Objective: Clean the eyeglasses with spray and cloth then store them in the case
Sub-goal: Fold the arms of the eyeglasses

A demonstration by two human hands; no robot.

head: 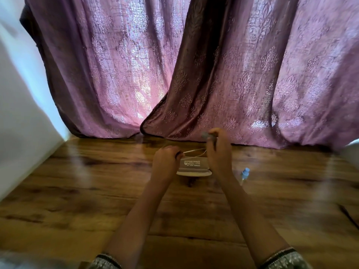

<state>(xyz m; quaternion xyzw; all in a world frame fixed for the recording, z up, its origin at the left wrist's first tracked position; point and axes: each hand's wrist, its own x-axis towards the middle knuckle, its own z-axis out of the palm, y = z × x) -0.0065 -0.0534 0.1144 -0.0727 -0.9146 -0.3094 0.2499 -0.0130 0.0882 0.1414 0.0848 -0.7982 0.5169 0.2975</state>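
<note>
My left hand (167, 158) is closed on one end of the thin metal-framed eyeglasses (194, 151), which are blurred and held just above the table. My right hand (217, 150) is raised beside it and pinches a small grey cloth (207, 135) at the glasses' other end; whether the cloth covers a lens is hidden by the fingers. Behind and below both hands the pale eyeglass case (194, 167) lies open on the wooden table, its lid up with printed text inside. A small spray bottle with a blue cap (245, 173) stands to the right of the case.
The wooden table (97, 191) runs back to purple patterned curtains (213, 74). A white wall (19, 113) borders the left side. A small dark mark or object (190, 183) sits in front of the case. A pale object (351, 152) shows at the right edge.
</note>
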